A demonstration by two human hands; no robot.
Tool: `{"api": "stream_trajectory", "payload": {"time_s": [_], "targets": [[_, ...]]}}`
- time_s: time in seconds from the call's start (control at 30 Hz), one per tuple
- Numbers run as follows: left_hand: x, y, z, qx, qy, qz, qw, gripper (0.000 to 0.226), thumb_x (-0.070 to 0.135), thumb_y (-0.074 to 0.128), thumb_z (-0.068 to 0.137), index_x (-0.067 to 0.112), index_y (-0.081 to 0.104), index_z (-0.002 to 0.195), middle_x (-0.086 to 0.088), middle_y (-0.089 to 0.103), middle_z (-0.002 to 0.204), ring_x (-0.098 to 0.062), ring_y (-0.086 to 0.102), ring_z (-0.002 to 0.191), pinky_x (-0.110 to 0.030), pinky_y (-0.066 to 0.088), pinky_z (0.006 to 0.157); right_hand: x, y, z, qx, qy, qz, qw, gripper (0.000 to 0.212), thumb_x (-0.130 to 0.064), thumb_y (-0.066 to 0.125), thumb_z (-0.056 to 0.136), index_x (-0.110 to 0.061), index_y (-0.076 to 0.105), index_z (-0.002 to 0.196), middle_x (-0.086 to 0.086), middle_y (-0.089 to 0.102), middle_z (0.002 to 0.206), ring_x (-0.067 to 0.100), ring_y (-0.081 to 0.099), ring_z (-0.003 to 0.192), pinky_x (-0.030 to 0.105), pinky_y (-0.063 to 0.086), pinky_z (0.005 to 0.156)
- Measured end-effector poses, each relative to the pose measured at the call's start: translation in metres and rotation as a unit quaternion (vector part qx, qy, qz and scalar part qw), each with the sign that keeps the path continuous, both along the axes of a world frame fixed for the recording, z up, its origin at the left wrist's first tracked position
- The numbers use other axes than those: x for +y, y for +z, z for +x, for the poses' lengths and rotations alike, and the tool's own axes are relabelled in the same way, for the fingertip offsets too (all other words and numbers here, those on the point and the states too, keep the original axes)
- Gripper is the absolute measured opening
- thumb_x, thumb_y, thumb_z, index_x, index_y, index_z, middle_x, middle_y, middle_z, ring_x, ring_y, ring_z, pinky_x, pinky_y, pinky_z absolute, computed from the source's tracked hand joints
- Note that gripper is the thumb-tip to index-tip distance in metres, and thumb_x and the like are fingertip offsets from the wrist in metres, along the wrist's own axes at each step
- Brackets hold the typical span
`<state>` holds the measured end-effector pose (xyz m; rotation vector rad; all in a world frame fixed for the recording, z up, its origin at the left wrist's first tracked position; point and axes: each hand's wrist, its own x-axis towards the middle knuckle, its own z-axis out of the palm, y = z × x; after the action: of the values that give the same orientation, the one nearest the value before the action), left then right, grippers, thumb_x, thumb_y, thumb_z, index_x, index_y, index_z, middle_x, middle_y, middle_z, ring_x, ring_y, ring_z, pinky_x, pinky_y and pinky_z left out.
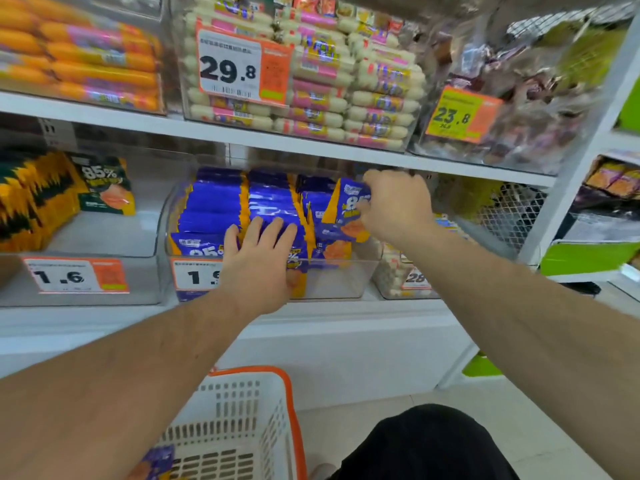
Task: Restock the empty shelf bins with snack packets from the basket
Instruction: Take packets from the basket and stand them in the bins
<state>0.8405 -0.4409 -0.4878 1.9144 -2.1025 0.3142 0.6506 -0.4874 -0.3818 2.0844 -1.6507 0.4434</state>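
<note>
A: Well, start at the left. How much room is there?

B: The clear plastic bin [104, 237] on the far left is half bare: dark green and yellow packets [38, 199] stand in a row along its left side, one reading "85%", and its floor to the right of them lies open. Its orange-edged tag [74, 275] reads "1.6".

A: And the middle bin?

B: The clear middle bin [341, 277] is packed with rows of glossy blue packets [214, 209] edged in yellow, standing upright. Only its front right corner shows bare plastic. The left hand [259, 258] lies flat on the front packets, fingers straight and spread, gripping nothing. It covers part of a tag that starts "1."

A: The right hand?

B: The right hand [394, 206] reaches under the white shelf edge [311, 143], fingers curled round the top of one blue packet [344, 213], held tilted over the right-hand row. "85" shows on its face.

A: Above?

B: Orange sausages [86, 60] on the left, then pale sausages [346, 81] in pink and yellow bands behind a tag reading "29.8" [230, 69], then a blurred bin tagged "23.8" [457, 116].

A: The basket?

B: The white slotted basket [235, 417] with an orange rim sits on the floor below the left arm, one blue packet showing in its near corner.
</note>
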Motion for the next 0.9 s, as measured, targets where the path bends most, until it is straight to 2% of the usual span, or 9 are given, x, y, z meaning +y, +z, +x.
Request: {"api": "stream_trajectory", "payload": {"time_s": [0.2,0.37,0.47,0.57,0.63,0.73,0.8,0.87,0.9], "targets": [[0.000,-0.005,-0.001,0.015,0.002,-0.014,1.000,0.074,0.057,0.040,0.096,0.031,0.002,0.154,0.005,0.006,0.163,-0.023,0.000,0.150,-0.052,-0.006,0.117,-0.040,-0.032,0.016,0.078,-0.012,0.084,0.993,0.017,-0.023,0.062,0.089,-0.019,0.059,0.105,0.008,0.064,0.114,0.030,0.060,0.109,0.040,0.039,0.093],[0.000,-0.011,-0.001,0.002,0.000,-0.044,0.999,0.074,0.053,0.044,0.097,0.030,0.004,0.154,0.004,0.008,0.162,-0.024,0.003,0.150,-0.051,-0.005,0.118,-0.063,-0.051,0.022,0.131,-0.011,0.137,0.982,0.010,-0.022,0.059,0.092,-0.022,0.049,0.096,0.006,0.065,0.107,0.027,0.061,0.100,0.039,0.042,0.087],[-0.002,-0.013,0.000,-0.002,0.000,-0.051,0.999,0.080,0.047,0.054,0.095,0.030,0.003,0.154,0.004,0.009,0.162,-0.025,0.003,0.150,-0.051,-0.004,0.118,-0.070,-0.059,0.024,0.126,-0.010,0.104,0.987,0.015,-0.016,0.059,0.092,-0.018,0.055,0.106,0.009,0.065,0.109,0.030,0.063,0.100,0.037,0.042,0.080],[-0.004,-0.015,0.001,-0.002,0.000,-0.048,0.999,0.082,0.045,0.056,0.094,0.030,0.002,0.154,0.003,0.008,0.162,-0.025,0.003,0.150,-0.051,-0.003,0.118,-0.071,-0.060,0.025,0.081,-0.005,0.087,0.993,0.030,-0.012,0.061,0.090,-0.014,0.053,0.119,0.012,0.059,0.116,0.034,0.062,0.101,0.036,0.040,0.075],[-0.004,-0.013,0.000,0.001,-0.003,-0.036,0.999,0.081,0.046,0.055,0.095,0.031,0.002,0.154,0.004,0.008,0.162,-0.025,0.002,0.150,-0.051,-0.003,0.118,-0.066,-0.056,0.025,0.041,0.006,0.078,0.996,0.037,-0.010,0.061,0.089,-0.013,0.052,0.125,0.014,0.056,0.122,0.037,0.060,0.103,0.039,0.044,0.079],[-0.003,-0.002,0.002,0.038,-0.017,-0.014,0.999,0.077,0.047,0.053,0.095,0.030,0.008,0.154,0.006,0.011,0.162,-0.020,0.004,0.150,-0.047,-0.003,0.119,-0.047,-0.048,0.031,-0.065,0.036,0.049,0.996,0.032,-0.016,0.060,0.090,-0.012,0.056,0.122,0.012,0.056,0.122,0.036,0.059,0.104,0.041,0.047,0.085],[0.001,0.007,0.010,0.098,-0.039,-0.023,0.994,0.070,0.036,0.057,0.093,0.024,0.022,0.153,0.005,0.022,0.160,-0.016,0.012,0.149,-0.040,0.000,0.118,-0.029,-0.045,0.044,-0.169,0.066,0.024,0.983,0.021,-0.019,0.057,0.091,-0.013,0.061,0.111,0.008,0.058,0.116,0.032,0.059,0.100,0.042,0.049,0.083],[0.010,0.009,0.024,0.126,-0.081,-0.110,0.983,0.063,0.020,0.065,0.084,0.018,0.043,0.143,0.000,0.043,0.150,-0.019,0.033,0.141,-0.034,0.010,0.113,-0.011,-0.047,0.063,-0.236,0.114,-0.011,0.965,0.013,-0.017,0.057,0.089,-0.013,0.064,0.098,0.006,0.061,0.106,0.029,0.059,0.093,0.042,0.049,0.080],[0.015,0.007,0.031,0.128,-0.097,-0.156,0.975,0.058,0.015,0.068,0.076,0.017,0.054,0.133,-0.003,0.054,0.138,-0.021,0.045,0.131,-0.032,0.019,0.105,-0.002,-0.050,0.074,-0.257,0.141,-0.024,0.956,0.008,-0.015,0.058,0.087,-0.013,0.064,0.093,0.005,0.062,0.100,0.027,0.059,0.089,0.041,0.048,0.077]]}}
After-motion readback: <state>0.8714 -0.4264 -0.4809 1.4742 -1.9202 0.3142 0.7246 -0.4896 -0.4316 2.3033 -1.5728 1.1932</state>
